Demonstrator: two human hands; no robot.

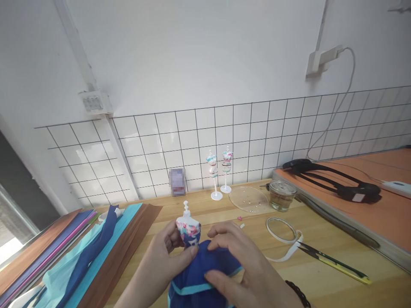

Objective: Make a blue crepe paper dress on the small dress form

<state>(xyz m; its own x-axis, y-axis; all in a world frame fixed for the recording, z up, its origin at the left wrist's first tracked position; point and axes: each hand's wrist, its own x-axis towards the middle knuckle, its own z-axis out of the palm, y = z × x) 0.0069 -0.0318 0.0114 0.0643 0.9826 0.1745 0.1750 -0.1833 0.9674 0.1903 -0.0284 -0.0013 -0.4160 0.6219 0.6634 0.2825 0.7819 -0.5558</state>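
left hand (167,256) fingers pinch mannequin (189,229) | right hand (239,265) fingers press blue skirt (205,273) | glass jar (281,195): contents unclear

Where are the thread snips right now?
The thread snips lie on the wooden table at right of the head view, beside the white tape loop and right of the right hand.

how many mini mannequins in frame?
3. Two mannequins stand side by side at the tiled wall; the third mannequin is held between left hand and right hand. None hidden, apparently.
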